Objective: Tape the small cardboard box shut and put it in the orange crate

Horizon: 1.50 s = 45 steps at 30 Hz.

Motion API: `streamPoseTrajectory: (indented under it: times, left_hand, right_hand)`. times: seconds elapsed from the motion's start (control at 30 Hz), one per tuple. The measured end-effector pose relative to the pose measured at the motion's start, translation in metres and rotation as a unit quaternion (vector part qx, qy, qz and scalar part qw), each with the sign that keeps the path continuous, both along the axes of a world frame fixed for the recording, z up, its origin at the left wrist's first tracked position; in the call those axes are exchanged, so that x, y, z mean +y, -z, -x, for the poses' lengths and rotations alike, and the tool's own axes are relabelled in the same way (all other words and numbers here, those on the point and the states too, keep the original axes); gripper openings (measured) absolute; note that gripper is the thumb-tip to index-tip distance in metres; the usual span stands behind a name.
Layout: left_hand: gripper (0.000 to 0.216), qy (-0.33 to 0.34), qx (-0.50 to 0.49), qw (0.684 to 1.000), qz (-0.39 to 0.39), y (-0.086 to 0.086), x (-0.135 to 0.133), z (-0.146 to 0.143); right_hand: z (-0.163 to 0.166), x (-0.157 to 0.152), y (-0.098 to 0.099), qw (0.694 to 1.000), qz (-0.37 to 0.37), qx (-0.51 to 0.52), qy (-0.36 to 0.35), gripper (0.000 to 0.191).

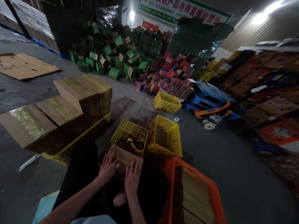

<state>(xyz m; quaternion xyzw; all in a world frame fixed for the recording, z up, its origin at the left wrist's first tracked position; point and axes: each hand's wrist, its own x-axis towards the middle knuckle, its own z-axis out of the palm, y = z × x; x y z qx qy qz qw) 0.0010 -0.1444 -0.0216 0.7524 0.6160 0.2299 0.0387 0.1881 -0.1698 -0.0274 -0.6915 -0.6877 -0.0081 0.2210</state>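
A small brown cardboard box [123, 158] rests on my lap, against an upturned yellow crate [130, 132]. My left hand [107, 167] lies flat on the box's left part with its fingers spread. My right hand [132, 178] presses flat on the near right edge of the box, fingers stretched out. A yellow and black tape dispenser [135, 145] sits on the yellow crate just beyond the box.
Taped cardboard boxes [70, 105] are stacked on a yellow crate to my left. A second yellow crate [164, 137] stands to the right, a third [167, 102] farther off. An orange crate [193, 189] holding boxes is near right. Piles of green and red cartons [130, 56] and a blue pallet [207, 96] lie beyond.
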Motion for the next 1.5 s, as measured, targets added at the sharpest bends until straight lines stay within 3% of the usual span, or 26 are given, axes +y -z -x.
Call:
streamPoseTrajectory:
  times: [0.17,0.37,0.6,0.77,1.0,1.2,1.37,1.5]
  left_hand:
    - [0.053,0.030,-0.006,0.999,-0.028,-0.001,-0.008,-0.007]
    - [0.061,0.060,0.025,0.998,-0.004,-0.005,-0.008,-0.004]
    - [0.054,0.090,0.039,0.995,-0.005,-0.011,-0.002,0.009]
    - [0.050,0.045,0.029,0.999,-0.003,-0.005,0.002,0.017]
    - [0.054,-0.024,0.031,0.999,0.008,0.002,0.007,0.029]
    - [0.056,-0.043,0.035,0.998,-0.019,0.006,0.004,0.007]
    - [0.059,0.023,0.039,0.998,-0.043,0.009,-0.014,-0.016]
    - [0.065,0.070,0.049,0.995,-0.040,0.006,-0.023,-0.011]
  right_hand:
    - [0.015,0.001,0.004,1.000,0.004,-0.001,-0.031,0.054]
    - [0.042,0.009,-0.008,0.995,0.034,-0.011,-0.093,0.049]
    - [0.035,0.006,-0.026,0.991,0.052,-0.045,-0.111,0.050]
    - [0.027,0.002,-0.032,0.990,0.071,-0.067,-0.098,0.053]
    - [-0.006,-0.014,-0.020,0.991,0.077,-0.097,-0.055,0.057]
    - [0.001,-0.012,-0.013,0.993,0.077,-0.082,-0.026,0.060]
    - [0.013,-0.005,-0.010,0.996,0.071,-0.046,-0.008,0.067]
    - [0.031,-0.002,-0.014,0.995,0.092,-0.027,-0.017,0.064]
